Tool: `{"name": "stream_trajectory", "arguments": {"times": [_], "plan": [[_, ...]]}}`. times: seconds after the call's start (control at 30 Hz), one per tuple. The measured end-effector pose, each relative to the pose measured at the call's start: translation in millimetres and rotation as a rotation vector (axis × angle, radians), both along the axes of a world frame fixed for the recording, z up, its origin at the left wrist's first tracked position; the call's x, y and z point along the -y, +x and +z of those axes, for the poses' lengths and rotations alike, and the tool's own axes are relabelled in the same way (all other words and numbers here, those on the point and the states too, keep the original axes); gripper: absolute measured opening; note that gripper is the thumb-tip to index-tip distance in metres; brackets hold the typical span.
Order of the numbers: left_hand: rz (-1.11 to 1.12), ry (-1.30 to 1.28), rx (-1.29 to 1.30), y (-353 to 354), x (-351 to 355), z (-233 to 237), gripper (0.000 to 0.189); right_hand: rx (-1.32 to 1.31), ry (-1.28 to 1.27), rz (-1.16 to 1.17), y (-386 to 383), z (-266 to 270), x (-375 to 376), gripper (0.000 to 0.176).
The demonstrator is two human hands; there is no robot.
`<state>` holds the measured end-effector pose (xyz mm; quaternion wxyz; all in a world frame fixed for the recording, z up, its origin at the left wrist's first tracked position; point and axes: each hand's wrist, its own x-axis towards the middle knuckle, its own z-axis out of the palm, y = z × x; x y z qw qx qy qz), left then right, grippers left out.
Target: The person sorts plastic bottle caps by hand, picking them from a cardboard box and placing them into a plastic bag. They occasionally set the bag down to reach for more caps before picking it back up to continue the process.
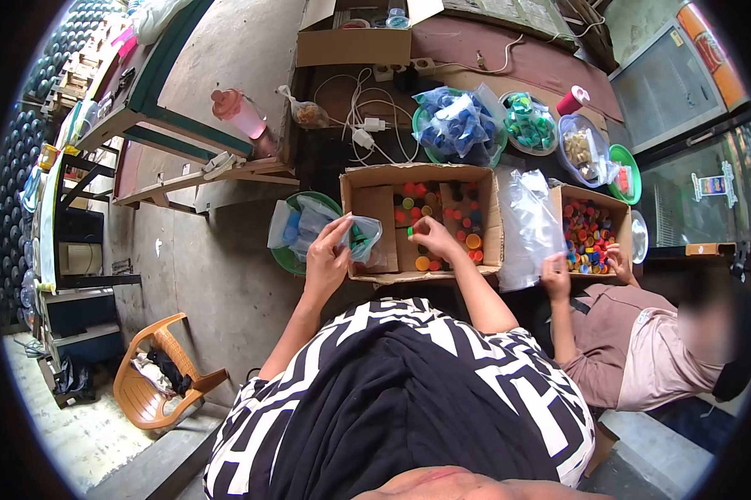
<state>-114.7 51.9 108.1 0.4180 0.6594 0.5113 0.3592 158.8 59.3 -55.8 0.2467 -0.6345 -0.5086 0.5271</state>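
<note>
My left hand is closed on the edge of a clear plastic bag with green pieces inside. The bag lies over the left side of a cardboard box, beside a green basin that holds blue items and more plastic. Over the box, my right hand pinches a small green cap between its fingertips. Orange, red and yellow-green caps are scattered on the bottom of the box, mostly in its middle and right part.
A co-worker sits at the right, hands at a second box of colourful caps. Clear bags lie between the boxes. Behind stand basins of blue bags and green bags, white cables and a pink bottle.
</note>
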Motion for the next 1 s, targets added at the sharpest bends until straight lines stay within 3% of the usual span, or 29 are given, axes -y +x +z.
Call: {"name": "stream_trajectory", "arguments": {"times": [0.03,0.1,0.17,0.3,0.37,0.43,0.6,0.63,0.7,0.8,0.9,0.93,1.0], "plan": [[-0.005,0.004,-0.014,-0.3,-0.4,-1.0,0.057,-0.423,-0.157,-0.160,3.3,6.3,0.0,0.031],[-0.015,0.011,-0.025,1.5,-0.9,-1.3,0.057,-0.418,-0.184,-0.182,8.2,18.2,2.0,0.030],[-0.031,0.008,-0.035,3.9,-1.6,0.2,0.056,-0.679,-0.208,-0.271,8.6,29.3,5.4,0.033],[-0.055,0.001,-0.007,7.0,-1.7,-0.9,0.057,-0.455,-0.160,-0.207,12.8,59.7,7.9,0.034],[-0.062,-0.009,-0.033,10.0,-2.7,-0.6,0.057,-0.846,-0.228,-0.294,16.7,66.0,6.8,0.034],[-0.075,0.011,-0.039,10.8,-3.2,-5.7,0.057,-0.730,-0.196,-0.289,16.0,71.4,8.6,0.033],[-0.090,0.019,-0.047,14.6,-2.7,-0.4,0.057,-1.059,-0.132,-0.286,16.6,67.5,11.5,0.035],[-0.083,-0.013,-0.042,15.0,-2.1,1.8,0.057,-1.061,-0.133,-0.286,16.1,64.2,12.1,0.035],[-0.077,-0.045,-0.038,15.2,-1.4,3.7,0.057,-0.594,0.018,-0.224,16.2,61.0,12.9,0.036],[-0.091,-0.024,-0.056,14.7,-1.0,4.5,0.057,-0.416,0.131,-0.191,12.9,61.1,12.5,0.033],[-0.100,-0.029,-0.032,16.6,0.3,4.8,0.057,-0.477,0.229,-0.229,-4.3,103.2,13.6,0.035],[-0.100,-0.037,-0.043,17.8,0.5,5.8,0.056,-0.613,0.231,-0.248,-11.5,113.6,13.9,0.035],[-0.101,-0.047,-0.056,20.0,1.2,8.2,0.056,-0.583,0.337,-0.177,-26.3,130.9,12.9,0.036]]}}
